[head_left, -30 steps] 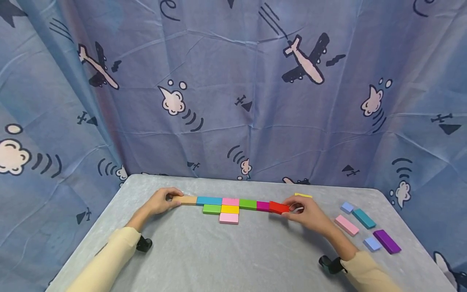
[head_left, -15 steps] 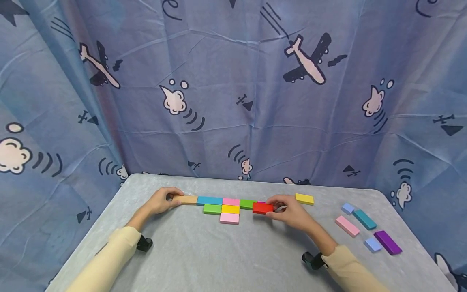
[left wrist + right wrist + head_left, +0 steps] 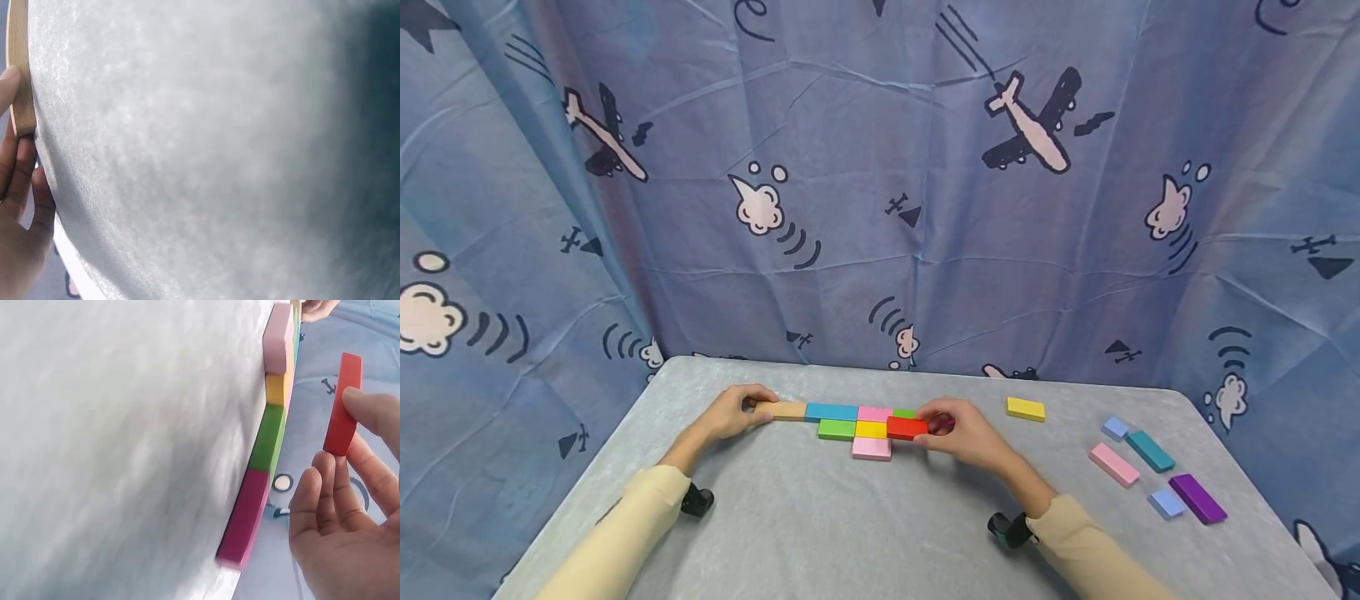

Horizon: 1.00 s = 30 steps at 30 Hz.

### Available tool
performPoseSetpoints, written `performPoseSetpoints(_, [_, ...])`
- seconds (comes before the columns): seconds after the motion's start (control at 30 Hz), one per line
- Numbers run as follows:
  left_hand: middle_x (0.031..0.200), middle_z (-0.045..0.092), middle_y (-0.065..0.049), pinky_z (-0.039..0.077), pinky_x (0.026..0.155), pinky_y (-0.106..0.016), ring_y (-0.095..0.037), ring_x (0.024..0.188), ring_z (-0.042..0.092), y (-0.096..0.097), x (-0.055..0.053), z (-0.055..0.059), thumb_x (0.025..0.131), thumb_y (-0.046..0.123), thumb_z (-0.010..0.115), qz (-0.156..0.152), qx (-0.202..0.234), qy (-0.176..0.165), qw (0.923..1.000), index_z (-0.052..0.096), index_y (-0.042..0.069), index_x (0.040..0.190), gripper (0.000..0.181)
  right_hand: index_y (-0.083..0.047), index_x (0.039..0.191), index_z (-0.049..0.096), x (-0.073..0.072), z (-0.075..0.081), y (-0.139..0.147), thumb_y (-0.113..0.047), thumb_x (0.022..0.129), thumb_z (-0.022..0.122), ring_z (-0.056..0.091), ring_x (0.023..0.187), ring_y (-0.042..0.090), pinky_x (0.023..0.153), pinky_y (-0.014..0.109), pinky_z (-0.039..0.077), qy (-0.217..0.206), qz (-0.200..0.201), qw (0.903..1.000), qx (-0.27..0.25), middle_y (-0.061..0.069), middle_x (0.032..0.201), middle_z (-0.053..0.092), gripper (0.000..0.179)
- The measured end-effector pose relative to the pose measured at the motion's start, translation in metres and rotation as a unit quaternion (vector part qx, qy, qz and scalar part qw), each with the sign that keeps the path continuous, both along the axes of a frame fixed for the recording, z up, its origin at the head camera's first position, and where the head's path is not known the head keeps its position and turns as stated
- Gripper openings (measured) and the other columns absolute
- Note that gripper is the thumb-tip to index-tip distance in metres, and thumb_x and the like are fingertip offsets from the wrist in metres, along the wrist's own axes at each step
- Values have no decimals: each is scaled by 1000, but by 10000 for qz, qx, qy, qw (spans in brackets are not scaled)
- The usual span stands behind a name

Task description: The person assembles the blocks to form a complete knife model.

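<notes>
My right hand (image 3: 958, 433) pinches a red block (image 3: 907, 428) by its right end. In the right wrist view the red block (image 3: 345, 403) is off the table, between thumb and fingers. It overlaps the row's green block (image 3: 905, 413) in the head view, just right of a yellow block (image 3: 871, 430). A magenta block (image 3: 242, 519) ends the row, mostly hidden behind my right hand in the head view. At the row's left end, my left hand (image 3: 735, 412) grips a wood-coloured block (image 3: 788, 412), thumb on its near side. A blue block (image 3: 831, 412) and pink block (image 3: 875, 413) continue the row.
Below the row lie another green block (image 3: 837, 429) and another pink block (image 3: 872, 449). A loose yellow block (image 3: 1026, 408) is at the back right. Light blue, teal (image 3: 1150, 451), pink and purple (image 3: 1197, 498) blocks lie further right. A patterned curtain (image 3: 880, 208) hangs behind the table.
My right hand has carried the red block leftward, from the magenta block to beside the middle yellow block, uncovering the loose yellow block at the back. The left hand has stayed put.
</notes>
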<state>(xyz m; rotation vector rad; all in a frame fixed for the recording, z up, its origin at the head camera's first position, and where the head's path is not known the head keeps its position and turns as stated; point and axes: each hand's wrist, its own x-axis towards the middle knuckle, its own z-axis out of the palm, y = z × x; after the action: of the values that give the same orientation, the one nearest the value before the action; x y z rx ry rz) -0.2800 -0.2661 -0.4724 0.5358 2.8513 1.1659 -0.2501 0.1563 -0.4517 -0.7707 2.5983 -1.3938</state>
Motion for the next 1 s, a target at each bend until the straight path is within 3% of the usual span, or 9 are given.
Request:
performPoseSetpoints(0.3, [112,69,-12,48,88,-49,-27,98,61,-2,-1,0,90,1,77,-36,75,-16,10000,74,2,111,21,-5,110,75,4,8,-29,-14,84,86,62,91,28,82,41,53,10,246,9996,-145,4,103,68,30])
performPoseSetpoints(0.53, [111,69,-12,49,87,-48,-27,97,61,-3,-2,-1,90,1,77,-76,76,51,9999,74,2,111,22,-4,107,76,0,3,-50,-12,83,86,63,90,29,78,32,54,55,366,9990,-251,3,101,68,27])
performPoseSetpoints(1.0, [109,69,-9,48,86,-44,-24,95,60,-4,-4,-2,90,3,77,21,-27,-8,10000,75,4,110,21,-2,104,75,-3,-8,-81,-8,79,88,61,80,20,73,29,51,164,478,9986,-162,2,89,66,28])
